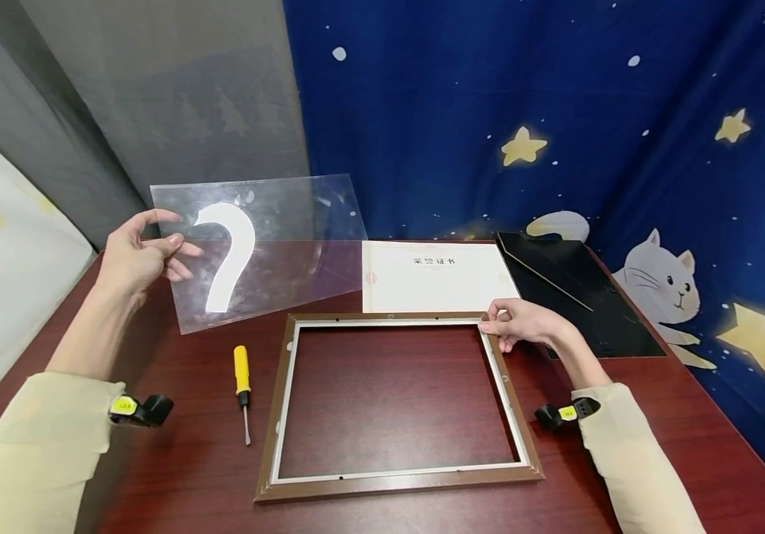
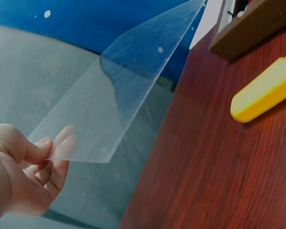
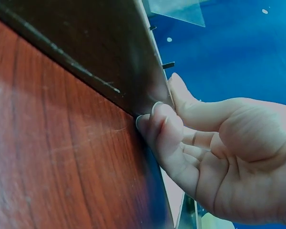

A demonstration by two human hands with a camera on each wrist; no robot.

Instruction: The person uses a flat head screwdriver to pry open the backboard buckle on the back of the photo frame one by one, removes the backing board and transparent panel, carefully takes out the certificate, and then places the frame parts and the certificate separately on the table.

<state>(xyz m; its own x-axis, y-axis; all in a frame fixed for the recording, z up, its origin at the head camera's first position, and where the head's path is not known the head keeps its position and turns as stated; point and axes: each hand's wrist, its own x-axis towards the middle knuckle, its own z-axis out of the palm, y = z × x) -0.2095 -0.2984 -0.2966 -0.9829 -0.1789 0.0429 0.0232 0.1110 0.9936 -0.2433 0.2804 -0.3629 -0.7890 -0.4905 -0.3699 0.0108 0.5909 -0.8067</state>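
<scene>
Thumb and fingers of my left hand (image 1: 138, 256) pinch the left edge of a clear plastic sheet (image 1: 295, 256). The sheet is held up, tilted, above the far left of the table, with a bright curved white patch across it. In the left wrist view, the fingertips (image 2: 69, 143) show through the sheet. A brown picture frame (image 1: 398, 487) with a white inner lip lies on the table, its opening showing bare wood. My right hand (image 1: 522, 325) grips the frame's far right corner; the right wrist view shows fingers curled at the frame's side (image 3: 105, 52).
Left of the frame lies a yellow-handled screwdriver (image 1: 242, 371). Behind the frame is a white certificate (image 1: 438, 285) with Chinese print. A black backing board (image 1: 582, 297) lies at the far right. Grey and blue starry curtains (image 1: 455, 96) hang behind the table.
</scene>
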